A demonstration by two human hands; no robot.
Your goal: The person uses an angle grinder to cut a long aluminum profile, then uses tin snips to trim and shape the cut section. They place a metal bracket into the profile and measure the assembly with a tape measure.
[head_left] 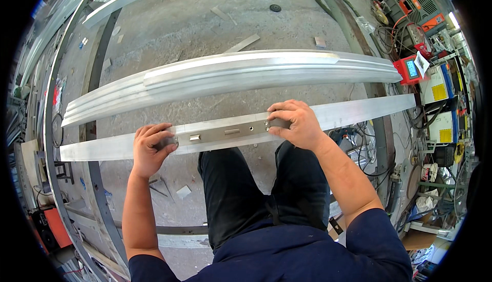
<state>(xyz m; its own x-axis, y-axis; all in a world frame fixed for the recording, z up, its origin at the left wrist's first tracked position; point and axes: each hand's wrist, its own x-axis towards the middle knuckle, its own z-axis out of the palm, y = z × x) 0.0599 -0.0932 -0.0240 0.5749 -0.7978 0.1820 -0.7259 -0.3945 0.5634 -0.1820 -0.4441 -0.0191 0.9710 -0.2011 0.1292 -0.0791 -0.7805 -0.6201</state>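
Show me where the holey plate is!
In the head view's middle, the slotted plate lies on the nearer bar, left hand and right hand at its ends.

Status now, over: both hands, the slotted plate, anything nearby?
Left hand, right hand: gripping slotted plate, one toward each end. Plate on silver bar. Grooved profile beyond, apart.
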